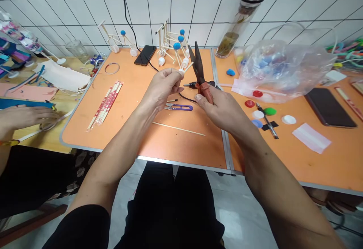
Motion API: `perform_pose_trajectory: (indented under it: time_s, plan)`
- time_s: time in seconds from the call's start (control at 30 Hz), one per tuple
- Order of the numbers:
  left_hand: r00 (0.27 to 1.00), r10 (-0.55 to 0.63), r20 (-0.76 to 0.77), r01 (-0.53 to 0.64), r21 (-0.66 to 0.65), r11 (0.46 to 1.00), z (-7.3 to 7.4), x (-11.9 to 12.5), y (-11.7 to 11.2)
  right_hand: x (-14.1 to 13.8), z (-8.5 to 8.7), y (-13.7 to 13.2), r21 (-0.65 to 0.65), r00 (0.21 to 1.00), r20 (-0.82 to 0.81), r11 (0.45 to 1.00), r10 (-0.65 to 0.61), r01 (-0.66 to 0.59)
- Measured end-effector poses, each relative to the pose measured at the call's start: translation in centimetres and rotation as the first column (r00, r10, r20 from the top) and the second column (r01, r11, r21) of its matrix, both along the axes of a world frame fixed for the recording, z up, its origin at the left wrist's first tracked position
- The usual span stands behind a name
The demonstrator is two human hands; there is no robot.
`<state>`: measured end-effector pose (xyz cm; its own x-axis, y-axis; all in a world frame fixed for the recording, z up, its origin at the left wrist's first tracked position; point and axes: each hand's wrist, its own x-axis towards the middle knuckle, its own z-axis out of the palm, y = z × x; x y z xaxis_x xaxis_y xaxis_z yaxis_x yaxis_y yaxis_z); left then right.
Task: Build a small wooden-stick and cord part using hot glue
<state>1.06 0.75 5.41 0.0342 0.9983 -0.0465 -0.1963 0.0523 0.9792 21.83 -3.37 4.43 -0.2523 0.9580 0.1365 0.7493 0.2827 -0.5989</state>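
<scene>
My left hand is closed, pinching a short wooden stick beside a small white piece that its fingertips partly hide. My right hand grips the red handles of pliers; their dark jaws point up and stand apart, just right of the stick's end. Below the hands lie purple-handled thread snips and a long thin wooden stick. A black tool with a thin metal tip rests behind the pliers, partly covered. Beyond the left hand stand stick models with blue balls and white caps.
Wrapped chopsticks and a phone lie leftward. On the right are a tall bottle, a plastic bag, coloured caps and another phone. Another person's hand works at the left table. A black cord crosses the back.
</scene>
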Motion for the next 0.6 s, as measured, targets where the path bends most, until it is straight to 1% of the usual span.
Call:
perform_pose_trajectory:
  time_s: [0.07, 0.2, 0.37, 0.5, 0.6]
  plan:
    - [1.0, -0.012, -0.005, 0.012, 0.012, 1.0, 0.0, 0.1, -0.1, -0.1, -0.1, 0.0, 0.027, 0.996, 0.082, 0.999, -0.019, 0.017]
    - [0.999, -0.016, -0.049, 0.015, -0.016, 1.0, 0.1, 0.6, -0.5, -0.4, -0.1, -0.2, 0.054, 0.985, 0.17, 0.999, -0.02, 0.011]
    - [0.994, -0.025, -0.105, 0.018, -0.071, 0.997, 0.2, 1.3, -0.8, -0.6, -0.1, -0.3, 0.06, 0.973, 0.231, 0.998, -0.02, 0.007]
    - [0.991, -0.044, -0.124, 0.036, -0.066, 0.997, 0.0, 1.3, -0.5, -0.7, -0.1, -0.4, 0.068, 0.962, 0.272, 0.998, -0.034, 0.016]
    - [0.988, -0.058, -0.144, 0.048, -0.076, 0.996, -0.1, 1.1, -0.4, -0.7, 0.0, -0.3, 0.049, 0.952, 0.302, 0.998, -0.042, 0.029]
